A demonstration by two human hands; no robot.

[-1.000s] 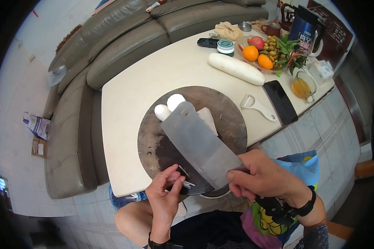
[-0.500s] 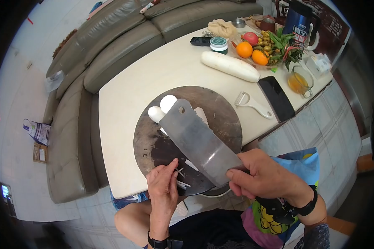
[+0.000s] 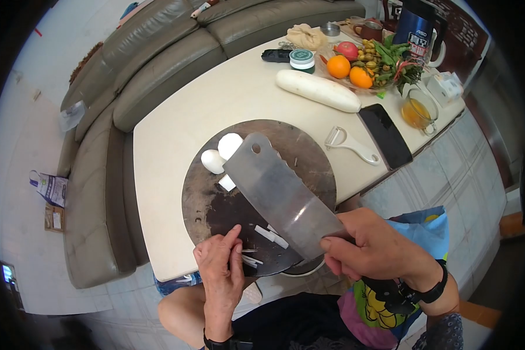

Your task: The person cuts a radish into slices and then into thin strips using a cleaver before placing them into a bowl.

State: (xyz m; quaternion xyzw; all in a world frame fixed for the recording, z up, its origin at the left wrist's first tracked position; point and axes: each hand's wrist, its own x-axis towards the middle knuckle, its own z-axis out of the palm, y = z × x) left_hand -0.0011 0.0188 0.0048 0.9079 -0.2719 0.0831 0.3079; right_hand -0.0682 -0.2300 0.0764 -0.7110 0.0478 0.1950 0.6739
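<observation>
My right hand (image 3: 364,248) grips a broad metal cleaver (image 3: 286,201) by its handle end, and the blade slants across the round dark chopping board (image 3: 210,210). Over the board's near left edge is my left hand (image 3: 220,262), index finger stretched out and thumb apart, with nothing visible between them. White radish strips (image 3: 271,236) lie between that hand and the blade. Thinner strips (image 3: 252,261) are close to the left thumb. Near the blade's far end sit two rounded white radish pieces (image 3: 213,161) and a smaller cut piece (image 3: 227,183). The blade hides part of the board.
On the pale table (image 3: 163,151) are a whole white radish (image 3: 318,91), a peeler (image 3: 353,146), a phone (image 3: 386,137), a glass cup (image 3: 419,111), a fruit bowl with oranges (image 3: 361,77), a jar (image 3: 302,60) and a blue flask (image 3: 413,32). A grey sofa (image 3: 169,81) stands behind.
My left hand has shifted left and its thumb and index finger have parted from a thin strip. The cleaver stays at much the same slant, with more white pieces showing beside it.
</observation>
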